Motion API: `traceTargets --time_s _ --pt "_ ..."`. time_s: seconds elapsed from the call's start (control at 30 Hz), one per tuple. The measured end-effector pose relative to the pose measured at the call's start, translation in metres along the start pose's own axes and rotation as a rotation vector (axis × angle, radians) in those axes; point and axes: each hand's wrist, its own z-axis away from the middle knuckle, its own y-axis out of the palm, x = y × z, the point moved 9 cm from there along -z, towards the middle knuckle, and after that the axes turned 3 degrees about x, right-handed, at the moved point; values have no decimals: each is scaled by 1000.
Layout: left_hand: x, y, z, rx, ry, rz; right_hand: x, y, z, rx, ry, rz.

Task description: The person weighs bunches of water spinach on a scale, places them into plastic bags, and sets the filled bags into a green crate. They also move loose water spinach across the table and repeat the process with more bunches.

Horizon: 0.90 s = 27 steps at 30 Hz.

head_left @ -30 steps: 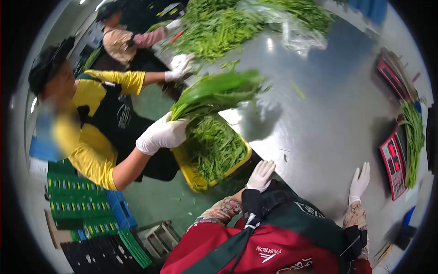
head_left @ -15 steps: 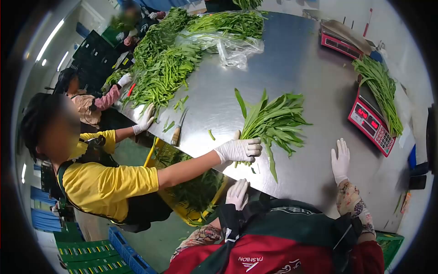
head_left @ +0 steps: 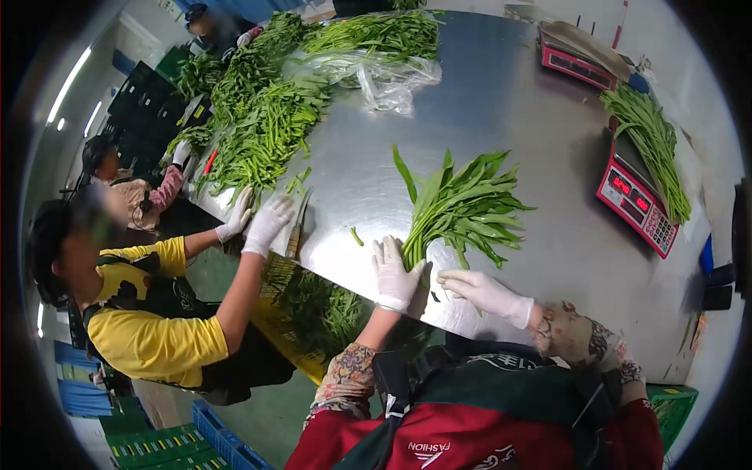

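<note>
A bunch of long-leaved greens [head_left: 462,207] lies on the metal table in front of me, leaves pointing away and stems toward me. My white-gloved left hand [head_left: 397,278] rests at the left of the stem ends, fingers stretched out and thumb beside the stems. My right hand [head_left: 489,296], also gloved, is to the right of the stems with its fingers extended, near the table's front edge. It grips nothing. A small cut stem piece [head_left: 356,236] lies left of the bunch.
Left of me stands a co-worker in a yellow shirt [head_left: 157,345], gloved hands by the large pile of greens [head_left: 266,117]. A yellow crate [head_left: 301,345] sits below the table edge. A red scale [head_left: 638,204] bearing another bunch [head_left: 646,145] is at the right.
The co-worker's hand has let go of the bunch and drawn back left. My left hand has moved up to the stems, and my right hand has come left toward them.
</note>
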Motion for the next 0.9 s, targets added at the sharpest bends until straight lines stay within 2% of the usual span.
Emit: traceTargets --time_s 0.07,0.1,0.13,0.17,0.2,0.27,0.3,0.4,0.43,0.53,0.57,0.6,0.63,0.67,0.73,0.8,0.87,0.9 --pt "9 16 -6 111 -51 -1 -8 6 -21 -69 62 -114" --pt "6 19 -3 92 -38 76 -16 6 -31 -104 93 -170" --pt "2 19 -1 72 -27 155 -35 -2 -46 -247 45 -177" --pt "-6 15 3 50 -47 351 -32 -3 -50 -281 88 -258" --pt "-2 22 6 14 -56 287 -30 -4 -54 -314 130 -340" --pt "-14 22 16 -25 -39 428 -23 3 -63 -264 123 -544" --pt "-14 30 21 57 -144 584 -29 1 -68 -269 152 -520" --pt "-42 28 34 63 -48 645 -28 -3 -66 -284 146 -537" --pt "-47 25 34 51 -6 746 -22 -6 -64 -298 97 -513" --pt "-55 11 40 12 -65 1503 2 -24 -43 -358 31 -391" --pt "-63 -1 45 -19 -71 1496 16 -49 -34 -541 -72 -227" --pt "-65 3 50 32 -65 1425 50 -56 -24 -531 -126 -301" --pt "-64 9 59 82 -58 1353 88 -74 -13 -594 -257 -171" --pt "-63 17 67 132 -48 1280 109 -94 -10 -652 -302 -177" --pt "-84 46 87 510 139 1167 124 -137 -24 -756 -323 -138" --pt "-119 57 106 515 652 278 83 -162 -83 -634 -62 165" --pt "-116 62 115 435 764 142 58 -90 -117 -185 233 609" --pt "-115 63 117 388 810 77 41 -36 -109 50 374 461"
